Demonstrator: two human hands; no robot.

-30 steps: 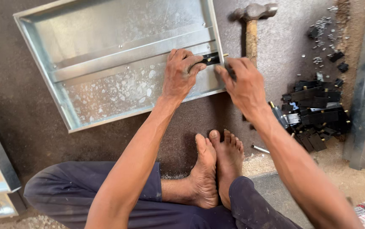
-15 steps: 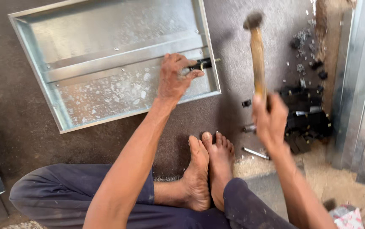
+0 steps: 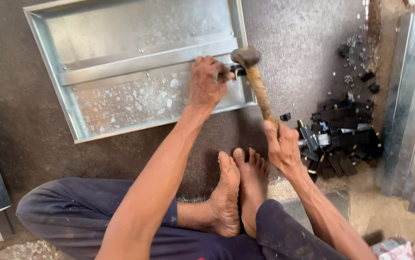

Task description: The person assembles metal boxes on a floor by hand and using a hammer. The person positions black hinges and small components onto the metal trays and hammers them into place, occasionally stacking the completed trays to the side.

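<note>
the left hand (image 3: pixel 208 83) presses down on a small black metal clip (image 3: pixel 238 71) at the right rim of the shallow galvanised steel tray (image 3: pixel 120 103), fingers curled over it. the right hand (image 3: pixel 281 147) is wrapped tight around the wooden handle of a steel-headed hammer (image 3: pixel 254 77), whose head sits just beside the clip. a pile of black metal parts (image 3: pixel 345 135) lies on the floor to the right.

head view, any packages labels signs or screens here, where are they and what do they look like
Crumpled packet: on the sandy floor at the bottom right corner, beyond the right forearm; white with red and blue patches, its edge cut off by the frame.
No signs, screens or stuck-on labels show elsewhere; the metal tray, the hammer in the right hand and the pile of black parts are all plain.
</note>
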